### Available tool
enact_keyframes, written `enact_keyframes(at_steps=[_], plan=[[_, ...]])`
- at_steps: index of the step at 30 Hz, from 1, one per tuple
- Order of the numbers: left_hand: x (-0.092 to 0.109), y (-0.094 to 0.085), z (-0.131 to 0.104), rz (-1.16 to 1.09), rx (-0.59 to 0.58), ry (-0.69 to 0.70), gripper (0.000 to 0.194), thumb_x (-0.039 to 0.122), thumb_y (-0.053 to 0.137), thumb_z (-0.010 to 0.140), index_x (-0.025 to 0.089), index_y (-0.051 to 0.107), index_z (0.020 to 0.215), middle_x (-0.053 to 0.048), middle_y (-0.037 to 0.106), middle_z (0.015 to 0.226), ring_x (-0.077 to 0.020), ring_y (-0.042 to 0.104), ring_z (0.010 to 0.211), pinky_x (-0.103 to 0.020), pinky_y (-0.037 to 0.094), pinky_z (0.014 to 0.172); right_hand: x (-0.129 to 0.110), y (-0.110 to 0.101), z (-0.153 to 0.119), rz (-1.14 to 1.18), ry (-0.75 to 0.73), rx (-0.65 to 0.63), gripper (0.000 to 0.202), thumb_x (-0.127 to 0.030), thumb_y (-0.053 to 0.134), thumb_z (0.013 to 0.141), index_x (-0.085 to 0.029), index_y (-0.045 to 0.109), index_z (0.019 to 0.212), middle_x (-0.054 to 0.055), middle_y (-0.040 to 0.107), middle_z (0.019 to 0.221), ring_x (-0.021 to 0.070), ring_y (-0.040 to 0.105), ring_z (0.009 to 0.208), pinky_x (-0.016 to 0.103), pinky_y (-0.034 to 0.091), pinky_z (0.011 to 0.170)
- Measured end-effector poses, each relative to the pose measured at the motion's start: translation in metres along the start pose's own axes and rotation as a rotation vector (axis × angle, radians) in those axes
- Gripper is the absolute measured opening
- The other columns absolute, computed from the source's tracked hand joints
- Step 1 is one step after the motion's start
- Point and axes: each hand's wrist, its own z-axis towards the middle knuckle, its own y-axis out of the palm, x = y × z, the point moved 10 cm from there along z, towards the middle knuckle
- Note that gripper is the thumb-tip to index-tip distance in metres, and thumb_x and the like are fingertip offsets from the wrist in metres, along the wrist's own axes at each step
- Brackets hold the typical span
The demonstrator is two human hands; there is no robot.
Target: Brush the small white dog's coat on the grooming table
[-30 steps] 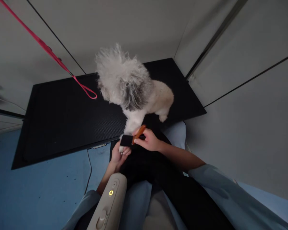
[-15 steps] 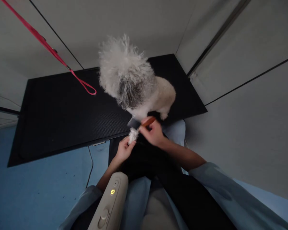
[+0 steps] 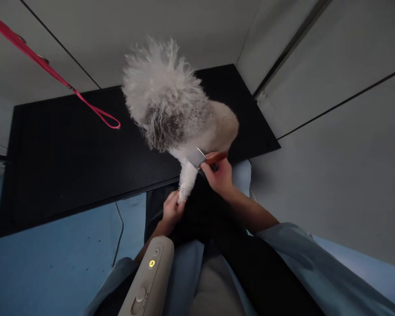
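Observation:
A dog [image 3: 166, 101] with a fluffy white and grey head and a short-clipped cream body sits on the black grooming table [image 3: 69, 145]. Its white front leg [image 3: 187, 179] stretches over the near edge toward me. My left hand [image 3: 173, 207] is closed around the paw end of that leg, which hides the paw. In my right hand [image 3: 220, 173] is a slicker brush [image 3: 216, 159] with a reddish-brown handle. The brush's flat, pale head lies by the top of the leg, against or just in front of the chest; I cannot tell whether it touches.
A pink leash loop [image 3: 107, 118] hangs over the table's left part. Below my left forearm is a pale device [image 3: 148, 276] with a lit yellow button. Dark cloth [image 3: 210, 215] covers my lap. Grey walls [image 3: 342, 145] stand behind and to the right.
My right hand has moved the brush from near the paw up toward the dog's chest. The front leg now shows at full length. The view has shifted slightly.

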Motion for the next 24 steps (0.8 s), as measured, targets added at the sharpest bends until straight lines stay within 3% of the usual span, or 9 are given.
enact_keyframes(at_steps=[4,8,10,12,13,16,18,21,24], plan=[[-0.010,0.001,-0.002,-0.019,0.005,-0.153,0.022,0.011,0.068,0.070,0.023,0.056,0.055,-0.003,0.052,0.064,-0.0206,0.054,0.075,-0.028,0.047,0.076,-0.005,0.028,-0.005,0.037,-0.052,-0.302,0.011,-0.031,0.073,0.079,-0.026,0.064,0.084,0.003,0.072,0.085,0.0216,0.069,0.077,0.037,0.060,0.073],[-0.005,-0.001,0.000,-0.118,0.031,-0.144,0.012,0.011,0.070,0.071,0.022,0.070,0.074,-0.007,0.064,0.084,-0.0233,0.057,0.087,-0.031,0.048,0.085,0.003,0.001,0.009,-0.076,-0.030,-0.070,0.011,-0.030,0.067,0.084,-0.023,0.065,0.093,0.005,0.071,0.094,0.0232,0.069,0.090,0.040,0.057,0.085],[-0.003,0.001,0.001,-0.103,0.011,-0.134,0.012,0.011,0.069,0.071,0.022,0.069,0.071,-0.006,0.062,0.079,-0.0225,0.057,0.085,-0.029,0.048,0.084,-0.005,0.010,0.009,-0.079,-0.124,-0.151,0.010,-0.028,0.069,0.082,-0.023,0.064,0.091,0.005,0.071,0.097,0.0221,0.069,0.094,0.038,0.055,0.088],[-0.005,0.003,0.000,-0.068,-0.009,-0.129,0.013,0.009,0.068,0.071,0.022,0.066,0.066,-0.004,0.058,0.072,-0.0205,0.056,0.078,-0.028,0.047,0.079,-0.007,0.023,0.009,-0.064,-0.146,-0.289,0.010,-0.027,0.071,0.080,-0.023,0.063,0.086,0.003,0.070,0.087,0.0191,0.068,0.082,0.033,0.055,0.078],[-0.005,0.004,-0.001,-0.057,-0.015,-0.121,0.014,0.009,0.068,0.071,0.021,0.066,0.065,-0.004,0.058,0.071,-0.0197,0.055,0.075,-0.027,0.047,0.078,-0.006,0.022,0.011,-0.076,-0.127,-0.287,0.010,-0.027,0.071,0.080,-0.023,0.063,0.085,0.002,0.069,0.084,0.0181,0.067,0.077,0.032,0.054,0.074],[-0.007,0.006,-0.006,-0.046,-0.019,-0.091,0.011,0.010,0.067,0.071,0.021,0.069,0.069,-0.004,0.060,0.072,-0.0189,0.054,0.073,-0.028,0.046,0.076,-0.011,-0.003,0.024,-0.159,-0.131,-0.071,0.008,-0.027,0.069,0.082,-0.023,0.064,0.086,0.004,0.070,0.089,0.0201,0.067,0.084,0.035,0.054,0.081],[-0.008,0.006,-0.009,-0.036,-0.014,-0.089,0.010,0.011,0.068,0.071,0.021,0.069,0.069,-0.003,0.059,0.071,-0.0184,0.053,0.071,-0.028,0.047,0.074,-0.023,0.002,0.025,-0.154,-0.227,-0.150,0.009,-0.026,0.071,0.081,-0.024,0.065,0.087,0.004,0.071,0.095,0.0214,0.067,0.092,0.035,0.054,0.086],[-0.009,0.004,-0.010,-0.029,0.003,-0.098,0.010,0.013,0.069,0.072,0.021,0.068,0.066,-0.003,0.057,0.068,-0.0181,0.052,0.069,-0.028,0.047,0.072,-0.027,0.016,0.024,-0.139,-0.253,-0.306,0.012,-0.027,0.074,0.078,-0.023,0.063,0.082,0.003,0.069,0.085,0.0199,0.065,0.079,0.033,0.054,0.075],[-0.009,0.003,-0.010,-0.069,0.033,-0.087,0.005,0.017,0.071,0.070,0.022,0.071,0.069,-0.004,0.061,0.070,-0.0198,0.054,0.071,-0.030,0.047,0.073,-0.027,-0.003,0.034,-0.197,-0.211,-0.112,0.008,-0.028,0.069,0.084,-0.023,0.063,0.084,0.005,0.069,0.090,0.0212,0.065,0.084,0.036,0.054,0.079]])
